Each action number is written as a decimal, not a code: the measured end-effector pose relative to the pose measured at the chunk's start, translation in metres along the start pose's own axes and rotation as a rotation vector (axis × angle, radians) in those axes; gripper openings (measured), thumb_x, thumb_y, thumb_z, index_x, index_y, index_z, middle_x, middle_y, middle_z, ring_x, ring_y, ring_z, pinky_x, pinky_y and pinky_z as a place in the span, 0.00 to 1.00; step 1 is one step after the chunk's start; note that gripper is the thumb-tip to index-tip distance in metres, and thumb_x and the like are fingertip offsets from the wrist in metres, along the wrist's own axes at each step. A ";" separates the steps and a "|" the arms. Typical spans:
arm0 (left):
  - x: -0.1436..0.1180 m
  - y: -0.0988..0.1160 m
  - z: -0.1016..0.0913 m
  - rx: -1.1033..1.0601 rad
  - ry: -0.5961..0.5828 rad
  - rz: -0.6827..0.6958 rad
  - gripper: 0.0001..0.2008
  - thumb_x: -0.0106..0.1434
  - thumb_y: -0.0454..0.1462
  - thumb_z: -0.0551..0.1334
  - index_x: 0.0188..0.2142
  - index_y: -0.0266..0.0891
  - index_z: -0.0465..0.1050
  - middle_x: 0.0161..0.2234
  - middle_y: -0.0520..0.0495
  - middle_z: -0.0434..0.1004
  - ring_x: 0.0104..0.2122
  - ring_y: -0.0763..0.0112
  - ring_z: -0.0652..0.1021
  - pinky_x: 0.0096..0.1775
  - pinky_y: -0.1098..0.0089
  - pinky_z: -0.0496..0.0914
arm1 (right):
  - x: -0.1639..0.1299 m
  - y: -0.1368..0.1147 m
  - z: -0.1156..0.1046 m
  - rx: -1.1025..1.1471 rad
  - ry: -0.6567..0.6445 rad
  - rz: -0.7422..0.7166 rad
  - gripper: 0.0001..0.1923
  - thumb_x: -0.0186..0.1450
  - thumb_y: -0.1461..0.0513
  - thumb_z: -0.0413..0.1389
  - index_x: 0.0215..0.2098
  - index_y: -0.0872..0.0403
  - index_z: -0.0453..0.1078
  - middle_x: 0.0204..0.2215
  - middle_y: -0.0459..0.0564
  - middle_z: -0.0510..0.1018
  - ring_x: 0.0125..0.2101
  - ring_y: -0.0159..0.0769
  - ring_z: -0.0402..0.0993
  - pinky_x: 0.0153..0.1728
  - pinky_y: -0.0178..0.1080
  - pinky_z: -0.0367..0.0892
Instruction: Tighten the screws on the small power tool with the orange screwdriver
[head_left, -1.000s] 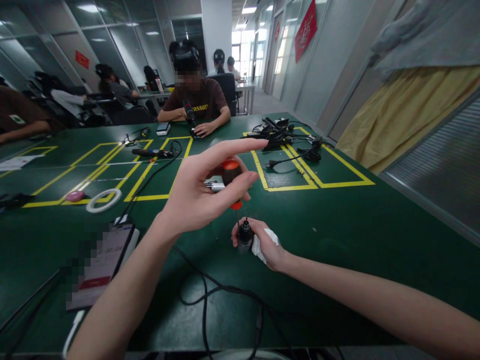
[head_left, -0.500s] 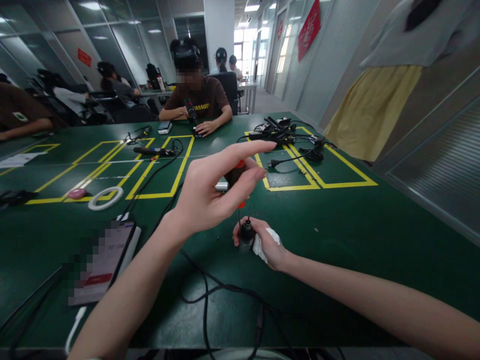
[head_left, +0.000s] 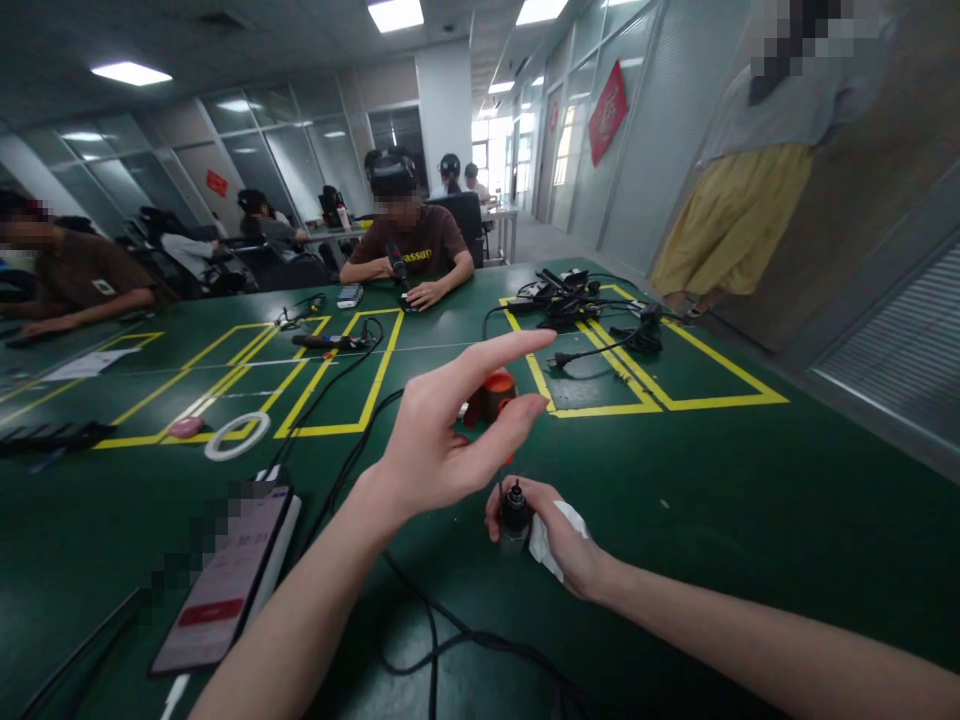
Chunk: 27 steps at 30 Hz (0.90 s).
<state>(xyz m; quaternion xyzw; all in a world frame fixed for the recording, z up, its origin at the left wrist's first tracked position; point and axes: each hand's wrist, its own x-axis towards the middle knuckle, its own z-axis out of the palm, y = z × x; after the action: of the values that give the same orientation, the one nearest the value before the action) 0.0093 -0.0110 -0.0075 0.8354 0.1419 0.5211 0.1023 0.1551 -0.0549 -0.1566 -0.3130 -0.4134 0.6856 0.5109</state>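
Gripping: the left hand [head_left: 442, 440] closes thumb and middle finger on the orange-capped handle of a screwdriver [head_left: 491, 400], with the index finger stretched straight out above it, as in the earlier frames.
Screwdriver: it stands upright, its thin shaft running down into the top of a small black cylindrical part [head_left: 513, 512].
Right hand: the right hand [head_left: 551, 535] is closed around the small black cylindrical part and rests on the green table [head_left: 712, 500], with a white tissue [head_left: 551, 535] tucked against the palm.
Change: the view has tilted upward since a second ago, so both hands sit lower in the picture and ceiling lights now show; the hands keep the same hold and the same place over the table.
Cable: a black cable [head_left: 435, 640] loops across the table just below the hands.
Phone: a phone [head_left: 225, 580] lies to the left, near the left forearm.
Ring: a white ring [head_left: 237, 437] lies farther left, beside the yellow tape lines.
Others: a person in a brown shirt [head_left: 412, 250] sits at the far side of the table, and a person in a yellow skirt [head_left: 731, 220] now stands clearly at the right.
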 end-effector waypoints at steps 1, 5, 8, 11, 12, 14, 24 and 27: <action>0.000 0.001 0.000 0.034 0.023 0.002 0.07 0.71 0.36 0.63 0.47 0.38 0.75 0.25 0.56 0.73 0.20 0.80 0.69 0.23 0.76 0.64 | 0.000 0.000 0.000 0.000 0.000 -0.001 0.26 0.63 0.42 0.62 0.28 0.57 0.75 0.23 0.49 0.78 0.26 0.37 0.74 0.32 0.38 0.68; 0.001 0.001 0.000 0.031 0.051 0.019 0.11 0.72 0.39 0.63 0.32 0.38 0.69 0.21 0.57 0.68 0.19 0.81 0.67 0.23 0.76 0.63 | 0.000 0.000 0.000 -0.005 0.001 -0.010 0.26 0.64 0.42 0.62 0.28 0.57 0.75 0.23 0.50 0.79 0.26 0.37 0.73 0.32 0.38 0.68; -0.001 0.000 -0.001 -0.112 -0.028 0.004 0.15 0.77 0.41 0.52 0.43 0.36 0.74 0.30 0.49 0.77 0.26 0.75 0.75 0.28 0.72 0.71 | 0.000 -0.001 0.000 -0.011 0.002 -0.004 0.26 0.64 0.42 0.62 0.28 0.57 0.76 0.23 0.50 0.79 0.26 0.37 0.73 0.31 0.38 0.67; 0.000 0.001 -0.001 -0.154 -0.055 -0.025 0.15 0.76 0.39 0.52 0.51 0.36 0.74 0.36 0.45 0.81 0.28 0.74 0.77 0.30 0.71 0.72 | 0.000 -0.001 0.001 -0.014 0.006 -0.003 0.27 0.63 0.41 0.62 0.27 0.57 0.76 0.22 0.50 0.79 0.25 0.37 0.73 0.31 0.38 0.67; 0.001 0.002 -0.001 -0.119 -0.037 -0.019 0.12 0.75 0.37 0.55 0.50 0.37 0.75 0.34 0.46 0.81 0.26 0.75 0.76 0.29 0.71 0.71 | 0.000 -0.001 0.001 -0.013 0.008 -0.005 0.27 0.63 0.41 0.62 0.27 0.57 0.76 0.22 0.50 0.79 0.25 0.37 0.73 0.31 0.38 0.67; 0.002 0.003 0.000 -0.027 0.021 0.020 0.05 0.71 0.35 0.61 0.43 0.38 0.77 0.29 0.50 0.79 0.24 0.76 0.73 0.28 0.71 0.68 | 0.000 0.000 0.001 -0.010 0.013 -0.006 0.27 0.62 0.41 0.62 0.27 0.57 0.76 0.22 0.50 0.79 0.25 0.36 0.73 0.32 0.38 0.67; -0.001 -0.001 -0.001 -0.171 -0.083 0.033 0.17 0.77 0.40 0.49 0.51 0.35 0.73 0.39 0.43 0.82 0.30 0.73 0.78 0.32 0.70 0.73 | -0.001 -0.003 0.002 -0.019 0.003 0.010 0.26 0.63 0.42 0.61 0.27 0.56 0.74 0.22 0.49 0.77 0.24 0.35 0.72 0.29 0.37 0.67; 0.000 0.003 0.002 -0.112 -0.031 0.010 0.11 0.74 0.36 0.56 0.49 0.37 0.76 0.36 0.46 0.82 0.28 0.75 0.77 0.32 0.71 0.73 | -0.002 -0.002 -0.001 -0.034 -0.033 0.001 0.27 0.65 0.42 0.59 0.26 0.57 0.74 0.20 0.50 0.76 0.23 0.35 0.71 0.28 0.37 0.66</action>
<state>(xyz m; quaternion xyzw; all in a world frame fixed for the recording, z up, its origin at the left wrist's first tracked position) 0.0114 -0.0136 -0.0071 0.8370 0.1065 0.5159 0.1483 0.1573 -0.0569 -0.1555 -0.3105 -0.4334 0.6837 0.4983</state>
